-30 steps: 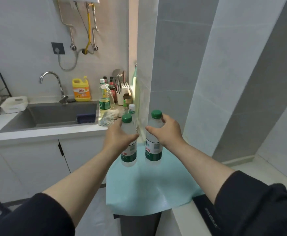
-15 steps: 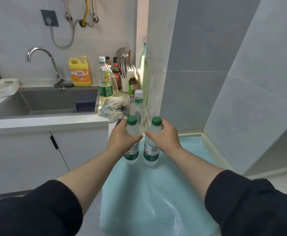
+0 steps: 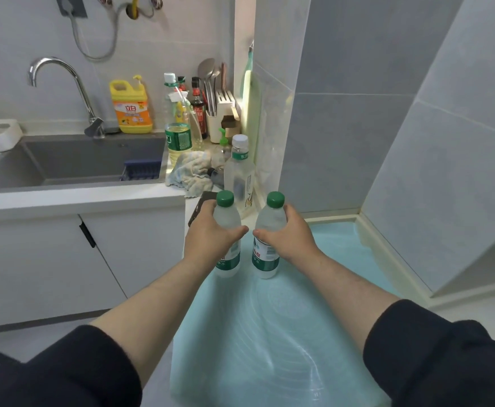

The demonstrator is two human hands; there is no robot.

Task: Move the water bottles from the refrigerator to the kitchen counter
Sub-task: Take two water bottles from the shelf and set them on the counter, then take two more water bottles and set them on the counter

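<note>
Head view is showing 2 water bottles (image 3: 265, 248) standing over the pale blue mat (image 3: 269, 333), each being gripped around its shoulder: left hand (image 3: 211, 233) clenching one, right hand (image 3: 287, 233) the other. Full, thin plastic probably feels heavyish, slick and squeezable. Green labels are carrying Chinese characters, mostly unreadable; the yellow jug (image 3: 130, 108) reads 立白.

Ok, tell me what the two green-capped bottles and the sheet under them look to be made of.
Left bottle and right bottle: probably clear thin plastic, see-through walls, opaque green screw caps, printed green labels. Turquoise sheet: looks like glossy flexible plastic, showing curved reflections.
</note>
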